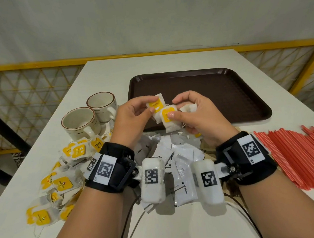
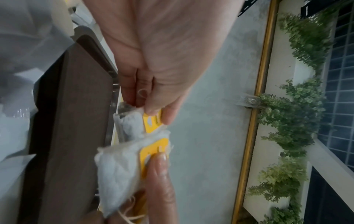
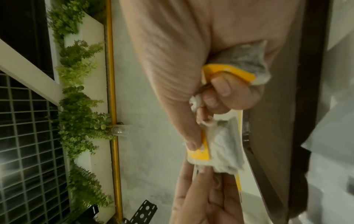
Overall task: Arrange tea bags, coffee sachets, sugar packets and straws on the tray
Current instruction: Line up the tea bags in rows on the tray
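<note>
My left hand [image 1: 131,119] pinches a white paper tea bag with a yellow tag [image 1: 155,104], thumb on the tag and fingers curled behind it. My right hand [image 1: 200,114] closes on a second tea bag of the same kind [image 1: 168,118], thumb pressed on its yellow tag, with at least one more white bag bunched under the curled fingers. The two bags overlap where my hands meet, and thin strings trail between them; I cannot tell whether the strings are tangled. In the right wrist view my right thumb [image 3: 191,136] lies flat on the tag while the other fingers wrap the bunched paper.

Just beyond my fingertips lies the dark brown plastic tray [image 1: 225,85], and my hands hover over its near edge. Directly beneath my wrists is a heap of white coffee sachets [image 1: 182,175], some printed "Coffee". Outside my left wrist a loose pile of yellow-tagged tea bags [image 1: 62,178] spreads across the white table [image 1: 109,69], their strings straggling. Ahead of my left hand stand two cream ceramic mugs with brown rim lines [image 1: 87,116], side by side and touching the tea bag pile. Outside my right wrist lies a flat bundle of red straws [image 1: 305,158], roughly parallel. Past the table's far edge runs a yellow-framed mesh railing [image 1: 24,83].
</note>
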`<state>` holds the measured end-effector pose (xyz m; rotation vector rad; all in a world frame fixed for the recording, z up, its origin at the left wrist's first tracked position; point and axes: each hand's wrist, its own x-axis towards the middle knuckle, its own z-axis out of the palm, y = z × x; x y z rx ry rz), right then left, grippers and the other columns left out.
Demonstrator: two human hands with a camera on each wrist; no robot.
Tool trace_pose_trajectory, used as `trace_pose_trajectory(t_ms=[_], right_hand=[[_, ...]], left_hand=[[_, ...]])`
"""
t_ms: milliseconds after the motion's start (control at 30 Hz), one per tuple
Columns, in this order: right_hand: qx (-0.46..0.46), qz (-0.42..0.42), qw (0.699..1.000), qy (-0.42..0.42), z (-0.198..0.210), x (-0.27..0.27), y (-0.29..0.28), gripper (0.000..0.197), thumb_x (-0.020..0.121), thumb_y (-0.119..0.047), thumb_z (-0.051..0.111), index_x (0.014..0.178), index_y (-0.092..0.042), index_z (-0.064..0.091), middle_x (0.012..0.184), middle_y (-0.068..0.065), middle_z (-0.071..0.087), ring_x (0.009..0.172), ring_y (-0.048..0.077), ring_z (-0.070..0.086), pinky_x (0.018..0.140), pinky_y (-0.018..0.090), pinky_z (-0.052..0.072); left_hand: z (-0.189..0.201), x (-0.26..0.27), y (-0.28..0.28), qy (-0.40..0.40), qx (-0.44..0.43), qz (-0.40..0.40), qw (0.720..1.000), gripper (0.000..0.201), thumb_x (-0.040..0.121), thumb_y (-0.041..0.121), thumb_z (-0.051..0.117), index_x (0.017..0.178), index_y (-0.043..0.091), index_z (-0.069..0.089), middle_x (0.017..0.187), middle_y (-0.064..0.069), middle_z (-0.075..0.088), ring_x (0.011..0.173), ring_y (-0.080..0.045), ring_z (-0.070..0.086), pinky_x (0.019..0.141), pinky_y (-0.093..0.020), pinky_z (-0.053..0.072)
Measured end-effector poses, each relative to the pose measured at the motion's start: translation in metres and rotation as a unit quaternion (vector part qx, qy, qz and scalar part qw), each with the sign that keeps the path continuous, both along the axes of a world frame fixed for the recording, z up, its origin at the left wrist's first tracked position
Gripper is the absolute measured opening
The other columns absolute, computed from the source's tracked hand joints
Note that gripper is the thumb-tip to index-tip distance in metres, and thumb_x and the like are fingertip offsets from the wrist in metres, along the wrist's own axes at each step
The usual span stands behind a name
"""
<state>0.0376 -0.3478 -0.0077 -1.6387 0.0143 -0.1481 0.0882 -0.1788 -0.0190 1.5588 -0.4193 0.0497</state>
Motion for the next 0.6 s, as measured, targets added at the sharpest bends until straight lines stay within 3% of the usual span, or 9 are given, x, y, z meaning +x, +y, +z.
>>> trace_pose_trajectory(t_ms=[67, 133, 300, 467, 533, 600], right_hand=[[0.011, 0.027, 0.999, 0.014, 0.004, -0.002, -0.003, 0.027, 0.076, -0.009, 0.077, 0.096, -0.02, 0.064, 0.081, 0.002, 0.067, 0.054, 0.01, 0.052, 0.038, 0.019, 0.033], [0.03, 0.054, 0.998, 0.017, 0.005, -0.004, -0.002, 0.017, 0.078, -0.006, 0.074, 0.091, -0.014, 0.066, 0.072, 0.001, 0.064, 0.048, 0.008, 0.044, 0.038, 0.018, 0.03], [0.057, -0.025, 0.998, 0.008, -0.002, -0.001, 0.006, 0.01, 0.084, -0.007, 0.07, 0.079, -0.013, 0.065, 0.064, 0.004, 0.057, 0.039, 0.004, 0.038, 0.035, 0.017, 0.028], [0.082, -0.045, 0.995, 0.015, -0.002, 0.001, 0.008, 0.009, 0.086, -0.009, 0.068, 0.082, -0.012, 0.061, 0.069, 0.006, 0.058, 0.039, 0.003, 0.041, 0.034, 0.017, 0.03], [0.081, -0.049, 0.995, 0.016, -0.002, 0.001, 0.007, 0.009, 0.086, -0.01, 0.068, 0.081, -0.012, 0.061, 0.068, 0.004, 0.058, 0.04, 0.002, 0.043, 0.035, 0.017, 0.031], [0.094, -0.046, 0.994, 0.016, -0.002, 0.0, 0.008, 0.011, 0.086, -0.009, 0.068, 0.08, -0.012, 0.06, 0.064, 0.002, 0.056, 0.04, 0.003, 0.043, 0.034, 0.017, 0.03]], left_hand=[[-0.001, 0.001, 0.0, -0.016, 0.008, 0.001, 1.0, 0.035, 0.084, -0.008, 0.062, 0.108, 0.019, 0.064, 0.095, -0.001, 0.069, 0.088, -0.008, 0.066, 0.082, -0.022, 0.053], [-0.002, 0.001, -0.001, -0.002, -0.007, -0.001, 1.0, 0.038, 0.083, -0.007, 0.064, 0.112, 0.017, 0.059, 0.084, 0.0, 0.068, 0.08, -0.008, 0.066, 0.076, -0.02, 0.053], [-0.002, -0.002, -0.004, -0.012, 0.007, -0.002, 1.0, 0.017, 0.081, 0.0, 0.069, 0.089, 0.015, 0.066, 0.087, -0.002, 0.069, 0.079, -0.009, 0.064, 0.074, -0.02, 0.054], [0.0, -0.006, -0.008, 0.025, -0.027, -0.031, 0.999, 0.01, 0.087, 0.005, 0.063, 0.093, 0.013, 0.065, 0.088, -0.008, 0.068, 0.08, -0.017, 0.064, 0.071, -0.03, 0.055], [0.001, -0.009, -0.01, 0.039, -0.044, -0.046, 0.997, 0.013, 0.09, 0.009, 0.061, 0.1, 0.017, 0.063, 0.085, -0.002, 0.066, 0.078, -0.012, 0.063, 0.067, -0.027, 0.053], [0.001, -0.011, -0.012, 0.027, -0.031, -0.062, 0.997, 0.029, 0.085, 0.009, 0.067, 0.109, 0.024, 0.057, 0.077, 0.003, 0.065, 0.078, -0.015, 0.061, 0.073, -0.031, 0.053]])
